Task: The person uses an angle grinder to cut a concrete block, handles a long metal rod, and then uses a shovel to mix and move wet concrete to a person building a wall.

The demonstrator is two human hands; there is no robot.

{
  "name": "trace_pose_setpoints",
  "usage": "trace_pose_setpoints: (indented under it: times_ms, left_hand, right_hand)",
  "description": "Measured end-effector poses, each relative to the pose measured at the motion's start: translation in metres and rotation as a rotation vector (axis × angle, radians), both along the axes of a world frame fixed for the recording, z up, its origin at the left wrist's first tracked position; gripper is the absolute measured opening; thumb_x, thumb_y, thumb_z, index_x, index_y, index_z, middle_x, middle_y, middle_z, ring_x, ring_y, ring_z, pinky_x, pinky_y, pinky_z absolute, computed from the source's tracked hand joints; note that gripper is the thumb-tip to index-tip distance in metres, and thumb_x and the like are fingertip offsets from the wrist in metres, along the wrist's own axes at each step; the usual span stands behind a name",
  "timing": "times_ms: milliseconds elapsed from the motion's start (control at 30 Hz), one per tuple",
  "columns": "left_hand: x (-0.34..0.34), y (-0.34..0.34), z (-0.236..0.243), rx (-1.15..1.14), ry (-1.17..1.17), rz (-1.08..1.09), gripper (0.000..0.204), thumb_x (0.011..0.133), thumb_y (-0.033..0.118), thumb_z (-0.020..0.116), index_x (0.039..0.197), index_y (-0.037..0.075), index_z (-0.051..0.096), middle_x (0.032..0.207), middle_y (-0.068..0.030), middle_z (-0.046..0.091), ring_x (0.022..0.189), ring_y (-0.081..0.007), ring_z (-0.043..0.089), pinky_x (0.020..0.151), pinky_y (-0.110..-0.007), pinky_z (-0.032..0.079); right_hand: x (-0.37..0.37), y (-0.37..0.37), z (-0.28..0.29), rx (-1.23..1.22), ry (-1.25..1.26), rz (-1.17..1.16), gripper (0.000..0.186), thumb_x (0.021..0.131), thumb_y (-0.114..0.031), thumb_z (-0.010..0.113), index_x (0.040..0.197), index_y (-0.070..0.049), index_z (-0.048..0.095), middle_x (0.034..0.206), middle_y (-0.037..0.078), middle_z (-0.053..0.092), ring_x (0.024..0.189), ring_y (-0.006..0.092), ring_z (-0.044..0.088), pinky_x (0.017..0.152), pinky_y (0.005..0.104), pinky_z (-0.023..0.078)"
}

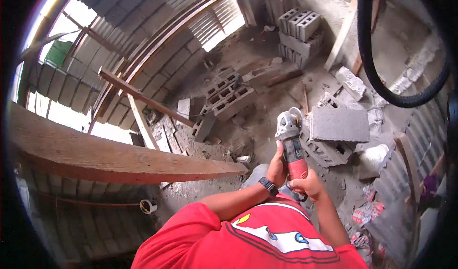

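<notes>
An angle grinder (293, 152) with a red and dark grey body points away from me, its silver guard and disc (289, 122) at the far end. My left hand (276, 166), with a dark watch on its wrist, is closed along the left side of the tool near its head. Around the red rear part wraps my right hand (309, 185). Just right of the grinder's head lies a solid-faced concrete block (339, 125) on top of a hollow block (327, 152); a gap shows between the disc and the block.
Several hollow blocks (231, 97) lie at centre left; more are stacked (299, 32) at the far wall. A wooden beam (129, 164) juts in from the left. A black hose (381, 90) loops at upper right. Corrugated metal sheet (400, 197) and crumpled bags (367, 214) lie at right.
</notes>
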State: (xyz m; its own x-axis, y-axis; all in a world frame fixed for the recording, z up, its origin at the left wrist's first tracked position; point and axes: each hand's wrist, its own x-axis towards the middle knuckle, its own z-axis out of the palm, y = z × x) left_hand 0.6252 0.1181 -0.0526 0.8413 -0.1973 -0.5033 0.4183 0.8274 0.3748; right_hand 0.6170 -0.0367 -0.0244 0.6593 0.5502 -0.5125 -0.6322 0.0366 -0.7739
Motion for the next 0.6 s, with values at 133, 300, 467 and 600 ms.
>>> trace_pose_setpoints:
  times_ms: [133, 300, 467, 600]
  left_hand:
    - [0.027, 0.006, -0.032, 0.082, -0.002, -0.071, 0.074, 0.091, 0.071, 0.035, 0.130, 0.010, 0.049, 0.115, -0.0101, 0.062, 0.104, -0.0255, 0.061, 0.094, -0.045, 0.047]
    - [0.089, 0.002, -0.078, 0.029, 0.078, 0.013, 0.062, 0.094, 0.064, 0.041, 0.122, 0.010, 0.055, 0.104, -0.0077, 0.066, 0.090, -0.0223, 0.064, 0.082, -0.039, 0.052]
    - [0.176, 0.037, -0.094, 0.140, -0.109, -0.077, 0.069, 0.093, 0.065, 0.043, 0.132, 0.009, 0.050, 0.116, -0.0074, 0.062, 0.103, -0.0206, 0.060, 0.090, -0.036, 0.048]
    - [0.262, 0.122, -0.136, 0.716, -0.274, -0.358, 0.067, 0.094, 0.061, 0.045, 0.126, 0.003, 0.056, 0.119, -0.0137, 0.062, 0.109, -0.0245, 0.058, 0.096, -0.038, 0.044]
  right_hand:
    - [0.025, 0.001, -0.026, -0.001, -0.039, -0.021, 0.050, 0.068, -0.003, 0.073, 0.112, -0.002, 0.050, 0.081, 0.004, 0.057, 0.060, 0.0121, 0.056, 0.051, 0.0267, 0.046]
    - [0.097, 0.021, -0.049, 0.157, 0.240, -0.152, 0.038, 0.077, -0.015, 0.070, 0.109, 0.000, 0.057, 0.090, 0.012, 0.066, 0.072, 0.0240, 0.067, 0.065, 0.0387, 0.057]
    - [0.180, 0.046, -0.064, -0.018, 0.242, -0.114, 0.039, 0.073, -0.015, 0.069, 0.105, -0.001, 0.053, 0.078, 0.009, 0.059, 0.060, 0.0232, 0.064, 0.047, 0.0400, 0.058]
    - [0.253, 0.077, -0.063, -0.060, 0.237, -0.226, 0.038, 0.074, -0.015, 0.066, 0.105, -0.001, 0.050, 0.081, 0.012, 0.059, 0.058, 0.0232, 0.063, 0.044, 0.0394, 0.056]
